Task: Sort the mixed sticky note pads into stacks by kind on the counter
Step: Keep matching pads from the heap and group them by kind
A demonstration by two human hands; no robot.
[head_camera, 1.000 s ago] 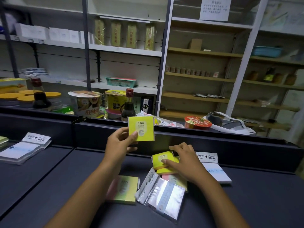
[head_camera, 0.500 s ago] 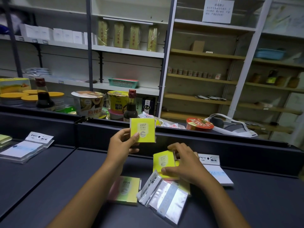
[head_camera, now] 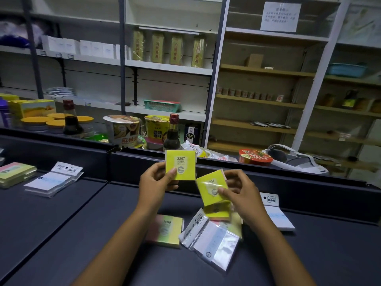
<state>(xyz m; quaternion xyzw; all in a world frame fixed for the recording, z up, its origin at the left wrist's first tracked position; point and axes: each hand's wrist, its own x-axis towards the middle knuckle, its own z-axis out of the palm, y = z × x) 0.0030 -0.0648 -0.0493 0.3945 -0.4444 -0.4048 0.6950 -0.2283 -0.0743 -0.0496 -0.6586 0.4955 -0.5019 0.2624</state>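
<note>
Left hand (head_camera: 156,178): 2207 pad (head_camera: 180,168) pinched, raised over counter (head_camera: 61,223) | right hand (head_camera: 241,195): second pad (head_camera: 212,187) pinched, tilted | risk: slip judged likely, grip being at edges only

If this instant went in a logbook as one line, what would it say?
left hand: holds yellow 2207 pad | right hand: holds second yellow pad above mixed pile | sorted stacks: far left

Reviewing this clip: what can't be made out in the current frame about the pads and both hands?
Head view only:
- Right hand's pad: label number partly covered by the thumb and blurred.
- Yellow pad below it: label unreadable, overlapped by the held pad.
- Pastel pad: left edge hidden behind the left forearm.
- Left hand: fingers behind its 2207 pad hidden.
- Far-left stack: cut by the frame edge.
</note>
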